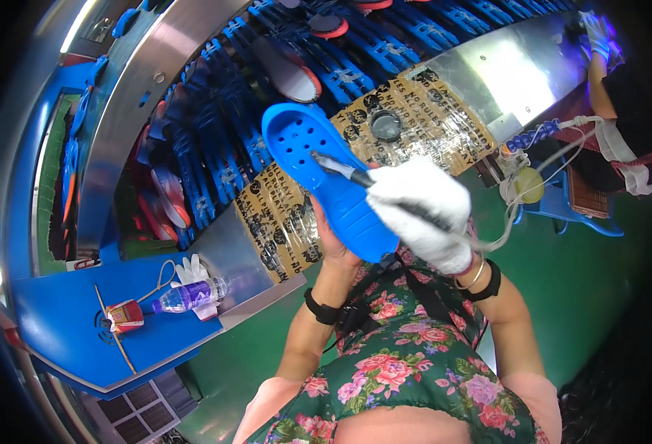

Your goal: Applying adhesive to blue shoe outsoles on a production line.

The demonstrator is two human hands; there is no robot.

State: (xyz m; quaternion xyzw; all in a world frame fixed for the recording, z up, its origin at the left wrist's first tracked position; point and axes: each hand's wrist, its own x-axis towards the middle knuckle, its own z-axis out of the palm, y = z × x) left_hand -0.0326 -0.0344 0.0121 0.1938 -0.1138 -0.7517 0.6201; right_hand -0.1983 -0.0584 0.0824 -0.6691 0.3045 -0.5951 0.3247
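Note:
My bare left hand [333, 240] grips a blue foot-shaped sole piece [352, 211] from below and along its side. The piece is tilted, with several round holes at its far, wide end. My right hand [422, 211], in a white glove, is closed round a slim black-handled brush [352, 174]. The brush's tip lies at the holed end of the blue piece, close to or touching it. A pale hose [500, 237] runs off to the right from beside my right hand.
A ledge covered in printed brown tape [281, 214] holds a small round dish [385, 126]. Beyond it, a rack of blue holders [348, 78] carries several soles. At left, a blue table bears a bottle [189, 296] and a white glove [191, 271]. Another person's gloved hand [598, 35] shows far right.

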